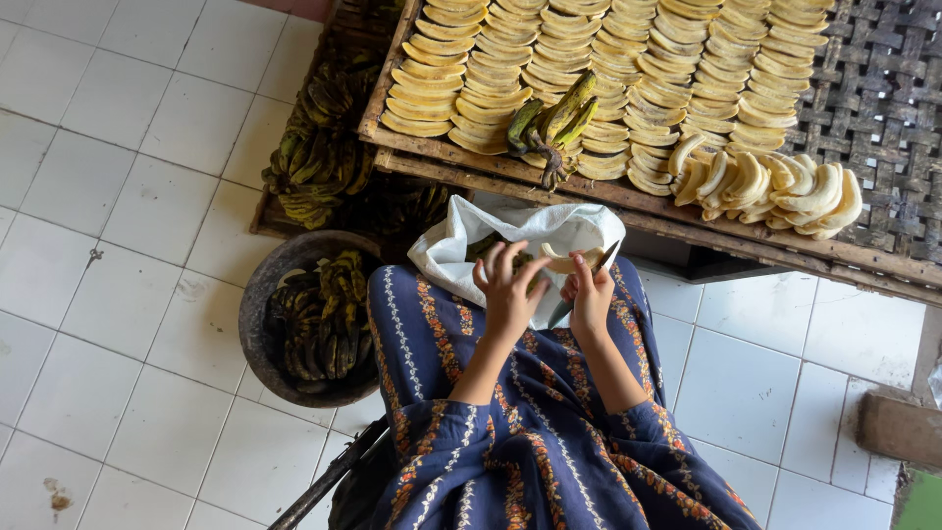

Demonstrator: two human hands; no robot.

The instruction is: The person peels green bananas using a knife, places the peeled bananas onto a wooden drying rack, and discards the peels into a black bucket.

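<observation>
Near: my lap, blue flowered dress. Left hand is cupped round a green banana, fingers spread over it, partly hiding it. Right hand is closed on a knife, thumb pressing a pale peeled slice against the blade. Both sit just over the white plastic bag on my knees, which looks to hold peel scraps.

Handling, my read: fruit is light and firm, the cut face soft and probably slick, and a thin slice should bend or snap if pinched flat. Better held by its edges, the banana by its unpeeled end.

Left of me: dark round basket of green bananas, touching my skirt. Bare white tile floor further left, plenty of room.

Ahead: wooden tray edge close above the bag, tight clearance. On it, overlapping sliced rows, a small green bunch, whole peeled bananas at the right; bare woven mat past them
</observation>
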